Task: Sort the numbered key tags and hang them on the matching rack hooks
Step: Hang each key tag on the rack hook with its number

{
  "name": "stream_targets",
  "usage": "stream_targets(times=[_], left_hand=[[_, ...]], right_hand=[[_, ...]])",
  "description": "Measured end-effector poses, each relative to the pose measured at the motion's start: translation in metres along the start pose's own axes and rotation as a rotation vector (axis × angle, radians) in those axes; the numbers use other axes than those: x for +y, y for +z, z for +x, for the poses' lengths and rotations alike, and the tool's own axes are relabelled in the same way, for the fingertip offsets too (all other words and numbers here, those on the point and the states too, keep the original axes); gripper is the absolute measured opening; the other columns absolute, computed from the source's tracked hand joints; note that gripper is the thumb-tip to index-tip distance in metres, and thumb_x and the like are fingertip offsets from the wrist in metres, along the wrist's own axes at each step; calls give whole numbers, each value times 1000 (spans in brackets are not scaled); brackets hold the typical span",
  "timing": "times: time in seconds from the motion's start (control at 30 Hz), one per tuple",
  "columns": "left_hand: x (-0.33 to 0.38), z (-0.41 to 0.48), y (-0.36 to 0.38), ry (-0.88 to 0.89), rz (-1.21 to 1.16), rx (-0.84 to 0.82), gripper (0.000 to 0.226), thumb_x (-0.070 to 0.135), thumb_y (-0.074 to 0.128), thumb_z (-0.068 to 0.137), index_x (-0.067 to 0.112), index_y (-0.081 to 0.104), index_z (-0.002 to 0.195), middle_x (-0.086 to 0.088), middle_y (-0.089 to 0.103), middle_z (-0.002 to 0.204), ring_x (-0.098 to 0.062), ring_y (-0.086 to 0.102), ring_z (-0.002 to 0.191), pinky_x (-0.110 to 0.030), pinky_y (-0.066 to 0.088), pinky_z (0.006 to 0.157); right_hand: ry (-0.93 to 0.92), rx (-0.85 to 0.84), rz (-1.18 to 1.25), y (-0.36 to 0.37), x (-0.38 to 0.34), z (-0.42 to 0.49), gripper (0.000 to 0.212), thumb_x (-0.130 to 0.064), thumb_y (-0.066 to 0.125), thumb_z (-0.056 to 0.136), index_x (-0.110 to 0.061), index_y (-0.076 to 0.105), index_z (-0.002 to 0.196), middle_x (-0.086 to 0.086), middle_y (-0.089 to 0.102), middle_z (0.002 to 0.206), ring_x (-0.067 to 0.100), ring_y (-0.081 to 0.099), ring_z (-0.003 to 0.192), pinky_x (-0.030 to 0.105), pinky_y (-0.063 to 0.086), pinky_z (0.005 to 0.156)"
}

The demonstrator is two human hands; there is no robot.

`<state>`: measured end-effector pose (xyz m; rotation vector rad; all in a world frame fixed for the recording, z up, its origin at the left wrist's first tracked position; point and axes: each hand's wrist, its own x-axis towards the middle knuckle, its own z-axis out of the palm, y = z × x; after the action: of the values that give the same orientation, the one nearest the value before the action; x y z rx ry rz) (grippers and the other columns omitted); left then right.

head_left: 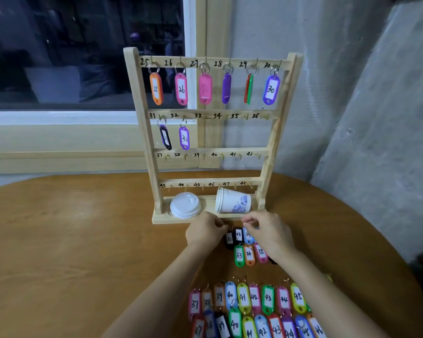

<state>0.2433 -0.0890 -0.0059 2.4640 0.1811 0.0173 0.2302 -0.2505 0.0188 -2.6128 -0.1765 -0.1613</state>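
Step in hand: you are picking the next tags for the second bar of the pale wooden four-bar hook rack [140,106]. Its top bar is full from 25 to 30, and 31 and the purple tag marked 32 [184,138] already hang below.
Task's things: the small cluster just below the rack base, centre of the frame, holds the black plastic tag marked 33 [238,234], the green tag marked 33 [239,255], a blue 34 [248,235], an orange 34 [249,254] and a pink 35 [261,252].
Left hand [205,230]: fingers curled at the top end of the black tags. I cannot tell whether you have hold of a ring.
Right hand [266,234]: fingertips bunched over the top of the blue 34. The pinch itself is hidden, so I cannot tell.
Next move: my judgement is that you should lift both 33 tags by their rings and carry them to the bare hook marked 33 [206,117].
Waiting: two rows of coloured tags from 37 upward [254,308], bottom of the frame.
In the way: a white plastic lid [185,205] and a tipped white paper cup [233,201] on the rack base.
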Motion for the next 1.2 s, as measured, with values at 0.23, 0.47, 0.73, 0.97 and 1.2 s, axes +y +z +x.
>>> stream_targets(times=[0.23, 0.47, 0.73, 0.97, 1.2], left_hand=[[-2, -4, -6, 64, -152, 4, 17, 29, 65, 87, 17, 75, 92, 3, 66, 75, -10, 56, 64, -25, 43, 55], [3, -16, -44, 149, -383, 34, 9, 20, 68, 84, 17, 75, 79, 6, 69, 70, -2, 58, 60, -26, 49, 59], [9, -29, -109, 174, -566, 47, 11, 13, 66, 86, 13, 74, 78, -2, 67, 69, -6, 52, 59, -20, 42, 62], [11, -30, -145, 184, -657, 120, 9, 12, 68, 85, 9, 73, 78, 5, 65, 60, -2, 55, 56, -17, 47, 56], [33, -15, -188, 321, -537, 328, 13, 19, 67, 86, 15, 70, 75, -5, 68, 69, -9, 55, 59, -30, 49, 65]], right_hand=[[-14, -21, 120, 5, -7, 0, 11, -31, 63, 89, -31, 71, 97, -16, 69, 93, -2, 58, 79, 20, 48, 63], [-72, -16, 286, 7, -28, 4, 8, -32, 68, 85, -29, 73, 91, -14, 71, 86, 3, 65, 84, 37, 57, 75], [-184, 92, 462, -19, -76, 14, 7, -23, 70, 84, -28, 72, 88, -13, 68, 81, 3, 60, 69, 23, 52, 64], [-199, 36, 567, -37, -111, 26, 8, -19, 70, 84, -27, 71, 81, -10, 68, 73, 3, 59, 69, 25, 50, 71], [-260, 228, 483, -72, -156, 53, 7, -25, 68, 83, -20, 73, 81, -15, 61, 66, 0, 53, 63, 30, 51, 69]])
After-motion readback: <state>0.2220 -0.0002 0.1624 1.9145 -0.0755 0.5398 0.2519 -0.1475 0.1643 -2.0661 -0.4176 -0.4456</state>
